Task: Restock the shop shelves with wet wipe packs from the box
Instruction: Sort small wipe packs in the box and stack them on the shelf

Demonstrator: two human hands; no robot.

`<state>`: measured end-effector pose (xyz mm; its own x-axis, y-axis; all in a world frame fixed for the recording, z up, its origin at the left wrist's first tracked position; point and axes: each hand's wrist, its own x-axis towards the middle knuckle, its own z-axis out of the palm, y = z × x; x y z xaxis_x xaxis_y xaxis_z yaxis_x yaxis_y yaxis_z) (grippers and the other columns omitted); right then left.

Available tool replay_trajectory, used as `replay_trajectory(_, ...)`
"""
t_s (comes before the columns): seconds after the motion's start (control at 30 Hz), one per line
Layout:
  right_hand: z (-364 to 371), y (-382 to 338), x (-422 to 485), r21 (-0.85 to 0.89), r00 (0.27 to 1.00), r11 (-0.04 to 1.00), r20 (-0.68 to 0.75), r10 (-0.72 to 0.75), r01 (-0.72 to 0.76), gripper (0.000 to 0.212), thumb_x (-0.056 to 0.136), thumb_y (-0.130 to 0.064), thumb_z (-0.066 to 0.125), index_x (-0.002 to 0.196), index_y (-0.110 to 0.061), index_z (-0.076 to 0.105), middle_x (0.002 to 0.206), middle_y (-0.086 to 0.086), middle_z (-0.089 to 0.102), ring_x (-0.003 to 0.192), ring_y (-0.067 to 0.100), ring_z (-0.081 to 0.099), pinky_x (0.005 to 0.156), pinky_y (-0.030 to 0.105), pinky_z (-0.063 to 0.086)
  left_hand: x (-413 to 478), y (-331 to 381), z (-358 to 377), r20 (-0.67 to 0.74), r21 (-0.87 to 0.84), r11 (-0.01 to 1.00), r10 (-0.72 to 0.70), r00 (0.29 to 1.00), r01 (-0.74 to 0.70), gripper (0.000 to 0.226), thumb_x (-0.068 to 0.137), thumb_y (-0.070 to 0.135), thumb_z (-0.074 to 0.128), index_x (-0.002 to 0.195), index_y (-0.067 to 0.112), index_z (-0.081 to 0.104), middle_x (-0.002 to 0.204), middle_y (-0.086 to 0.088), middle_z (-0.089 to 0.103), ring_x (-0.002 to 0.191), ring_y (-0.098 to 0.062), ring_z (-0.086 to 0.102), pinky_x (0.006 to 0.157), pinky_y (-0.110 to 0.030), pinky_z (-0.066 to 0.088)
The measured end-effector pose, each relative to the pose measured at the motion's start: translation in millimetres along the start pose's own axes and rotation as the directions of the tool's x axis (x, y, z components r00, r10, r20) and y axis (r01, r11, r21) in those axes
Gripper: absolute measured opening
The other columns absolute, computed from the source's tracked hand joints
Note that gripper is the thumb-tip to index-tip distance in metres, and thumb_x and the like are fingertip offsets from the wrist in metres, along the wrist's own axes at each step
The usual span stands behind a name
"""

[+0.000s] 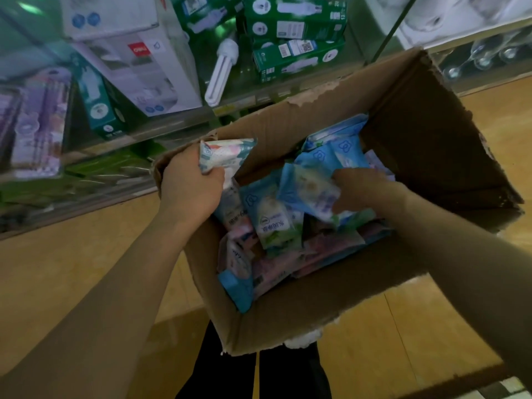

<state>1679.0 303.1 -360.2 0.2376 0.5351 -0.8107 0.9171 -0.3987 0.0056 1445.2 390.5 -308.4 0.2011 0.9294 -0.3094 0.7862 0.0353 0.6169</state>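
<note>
My left hand (190, 185) clutches a pastel pack (227, 154) at the box (288, 321) rim; my right hand (362, 191) grips a blue pack (308, 191) inside.

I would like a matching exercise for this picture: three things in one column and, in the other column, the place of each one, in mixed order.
1 left hand
2 right hand
3 bulb

A lies on the shelf
B grips a blue pack inside the box
C grips a pale pack at the box's left corner

Pairs: 1-C, 2-B, 3-A
</note>
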Motion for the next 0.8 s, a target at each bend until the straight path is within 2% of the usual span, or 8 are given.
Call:
replay_trajectory(0.1,1,13,1,-0.04,0.998,0.998,-0.05,0.047,-0.049,0.055,0.088,-0.03,0.064,0.133,-0.01,0.041,0.137,0.012,0.046,0.125,0.032,0.046,0.097,0.04,0.04,1,4,-7,-0.021,0.062,0.997,0.054,0.998,-0.053,0.041,0.09,0.011,0.061,0.131,0.011,0.057,0.13,-0.009,0.06,0.118,-0.023,0.056,0.092,-0.028,0.042)
replay_trajectory(0.17,5,0,-3,-0.051,0.983,0.998,-0.181,0.017,-0.027,0.05,0.09,-0.025,0.061,0.132,-0.008,0.041,0.133,0.015,0.046,0.123,0.033,0.045,0.095,0.041,0.041,2,5,-11,-0.003,0.066,0.997,0.043,0.999,-0.042,0.042,0.09,0.013,0.061,0.131,0.012,0.056,0.131,-0.008,0.06,0.118,-0.022,0.056,0.093,-0.028,0.042)
replay_trajectory(0.3,21,-68,-19,0.05,0.928,0.99,-0.358,-0.103,0.129,0.044,0.091,-0.017,0.054,0.132,-0.006,0.044,0.132,0.016,0.042,0.122,0.031,0.042,0.095,0.039,0.042,2,4,-11,0.03,0.061,0.997,0.044,0.999,-0.046,0.042,0.089,0.013,0.062,0.131,0.012,0.057,0.13,-0.007,0.061,0.117,-0.021,0.057,0.092,-0.027,0.043)
replay_trajectory(0.37,32,-107,-29,0.159,0.935,0.961,-0.31,-0.17,0.227,0.039,0.093,-0.02,0.053,0.13,-0.009,0.047,0.132,0.014,0.045,0.121,0.029,0.045,0.094,0.038,0.043,1,3,-11,0.038,0.078,0.996,0.049,0.998,-0.052,0.043,0.089,0.013,0.062,0.132,0.012,0.057,0.13,-0.007,0.06,0.117,-0.021,0.057,0.091,-0.025,0.041)
replay_trajectory(0.47,56,-162,-39,0.321,0.946,0.892,-0.044,-0.321,0.317,0.036,0.098,-0.026,0.047,0.127,-0.006,0.051,0.126,0.014,0.054,0.115,0.029,0.053,0.09,0.037,0.045,2,1,-12,0.04,0.101,0.993,0.061,0.997,-0.065,0.043,0.089,0.012,0.062,0.132,0.013,0.056,0.132,-0.007,0.06,0.118,-0.021,0.056,0.089,-0.022,0.038)
replay_trajectory(0.57,80,-183,-37,0.415,0.953,0.888,0.126,-0.275,0.201,0.035,0.098,-0.022,0.044,0.126,-0.001,0.052,0.124,0.017,0.056,0.114,0.033,0.054,0.089,0.04,0.044,1,0,-13,0.053,0.096,0.993,0.063,0.997,-0.067,0.043,0.09,0.013,0.061,0.133,0.014,0.056,0.132,-0.006,0.059,0.118,-0.02,0.055,0.087,-0.022,0.038)
replay_trajectory(0.7,83,-178,-31,0.439,0.942,0.889,0.227,-0.249,0.129,0.033,0.096,-0.022,0.048,0.123,-0.003,0.052,0.12,0.016,0.059,0.11,0.029,0.057,0.091,0.039,0.045,1,1,-12,0.057,0.085,0.995,0.054,0.997,-0.058,0.041,0.09,0.012,0.061,0.131,0.014,0.057,0.131,-0.007,0.06,0.117,-0.022,0.057,0.091,-0.028,0.044)
replay_trajectory(0.8,78,-175,-33,0.409,0.978,0.907,0.125,-0.168,0.104,0.042,0.097,-0.019,0.045,0.136,-0.004,0.038,0.13,0.017,0.052,0.121,0.032,0.051,0.095,0.043,0.043,1,3,-11,0.058,0.091,0.995,0.043,0.997,-0.048,0.04,0.089,0.012,0.061,0.13,0.015,0.058,0.13,-0.008,0.06,0.118,-0.024,0.057,0.097,-0.035,0.046)
